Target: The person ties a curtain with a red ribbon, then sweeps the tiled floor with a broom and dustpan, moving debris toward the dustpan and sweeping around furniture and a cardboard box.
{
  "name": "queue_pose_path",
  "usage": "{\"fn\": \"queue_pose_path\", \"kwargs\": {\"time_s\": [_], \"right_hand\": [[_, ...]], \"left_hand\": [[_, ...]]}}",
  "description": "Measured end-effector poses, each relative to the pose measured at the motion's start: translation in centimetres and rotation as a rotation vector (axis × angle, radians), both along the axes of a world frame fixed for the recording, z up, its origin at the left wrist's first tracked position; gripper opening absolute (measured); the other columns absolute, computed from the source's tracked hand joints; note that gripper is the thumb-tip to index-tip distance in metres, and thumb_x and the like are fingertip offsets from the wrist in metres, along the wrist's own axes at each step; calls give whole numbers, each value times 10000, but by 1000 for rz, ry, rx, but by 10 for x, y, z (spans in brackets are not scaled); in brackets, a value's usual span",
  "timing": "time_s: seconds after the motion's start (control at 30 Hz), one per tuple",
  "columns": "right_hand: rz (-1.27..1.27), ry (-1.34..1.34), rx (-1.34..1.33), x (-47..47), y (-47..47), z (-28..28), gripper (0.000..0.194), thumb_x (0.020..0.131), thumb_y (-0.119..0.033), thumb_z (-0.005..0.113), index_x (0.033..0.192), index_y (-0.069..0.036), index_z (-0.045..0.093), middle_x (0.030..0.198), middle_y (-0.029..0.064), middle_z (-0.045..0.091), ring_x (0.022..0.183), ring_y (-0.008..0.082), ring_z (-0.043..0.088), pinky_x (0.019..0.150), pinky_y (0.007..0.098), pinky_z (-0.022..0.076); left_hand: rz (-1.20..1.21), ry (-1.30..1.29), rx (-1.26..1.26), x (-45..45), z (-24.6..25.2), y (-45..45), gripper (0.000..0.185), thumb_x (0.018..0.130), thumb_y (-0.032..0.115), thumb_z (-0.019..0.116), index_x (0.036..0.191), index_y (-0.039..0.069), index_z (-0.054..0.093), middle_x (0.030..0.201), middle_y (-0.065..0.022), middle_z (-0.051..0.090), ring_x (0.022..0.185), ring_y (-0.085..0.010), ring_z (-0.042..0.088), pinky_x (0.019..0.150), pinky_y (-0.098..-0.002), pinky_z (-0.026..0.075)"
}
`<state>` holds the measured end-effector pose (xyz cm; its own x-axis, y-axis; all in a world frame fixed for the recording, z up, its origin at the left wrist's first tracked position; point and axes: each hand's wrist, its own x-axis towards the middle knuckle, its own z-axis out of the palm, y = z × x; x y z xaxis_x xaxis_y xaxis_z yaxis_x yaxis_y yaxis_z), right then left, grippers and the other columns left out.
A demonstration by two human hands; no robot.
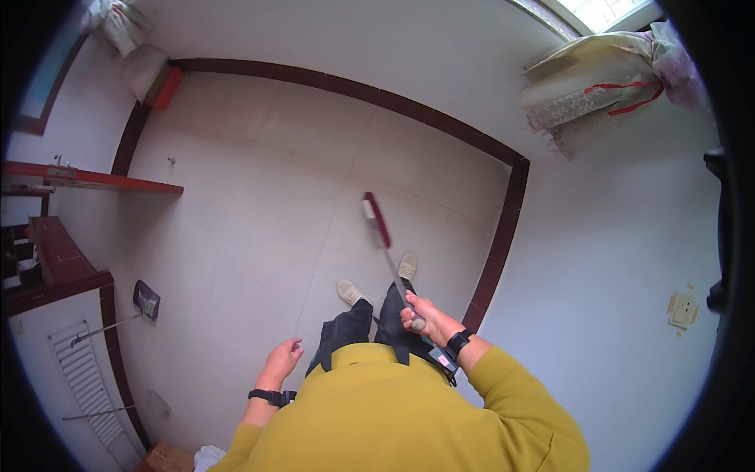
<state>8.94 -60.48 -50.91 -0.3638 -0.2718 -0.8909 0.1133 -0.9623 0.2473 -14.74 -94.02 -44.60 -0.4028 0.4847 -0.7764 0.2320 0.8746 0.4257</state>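
Observation:
My right hand (419, 312) grips the upper end of a broom's handle, in front of my right thigh. The broom (380, 219) reaches forward and slightly left past my right shoe, its dark red head and pale bristles a little blurred. Whether the bristles touch the floor (283, 194) I cannot tell. At my left side hangs my left hand (284, 358), fingers loosely bent and nothing seen in it. My two light shoes (353, 291) stand apart on the pale tiles.
A long-handled dustpan (147, 300) stands at left near a radiator-like slatted panel (82, 377). A red door edge (124, 182) juts in at left. Dark red skirting (354, 89) borders the walls. A tied curtain (596, 82) hangs at right; a cardboard box (168, 459) sits lower left.

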Motion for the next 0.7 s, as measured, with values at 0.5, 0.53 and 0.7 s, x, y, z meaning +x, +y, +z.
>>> {"fn": "queue_pose_path", "kwargs": {"time_s": [0.5,0.53,0.7], "right_hand": [[68,-283,563,-19,235,-5,605,1021,-264,385,1524,-377,69,617,-18,404,469,98,398,436,279,393],[51,-299,553,-28,256,-17,607,1028,-255,353,1528,-362,26,608,-23,395,465,104,398,430,285,393],[11,-314,484,-90,246,-54,417,1036,-297,315,1441,-220,252,595,-14,389,458,134,417,422,307,399]], "left_hand": [[85,-10,-49,-62,10,42,289,883,190,641,1147,74,656,924,-120,714,894,-279,678,795,-376,525],[112,-56,-100,-68,15,47,274,889,196,634,1133,73,663,892,-116,715,876,-278,681,783,-372,524],[146,-12,-131,-94,32,88,248,922,242,595,1071,65,686,813,-118,712,825,-297,683,756,-371,520]]}}
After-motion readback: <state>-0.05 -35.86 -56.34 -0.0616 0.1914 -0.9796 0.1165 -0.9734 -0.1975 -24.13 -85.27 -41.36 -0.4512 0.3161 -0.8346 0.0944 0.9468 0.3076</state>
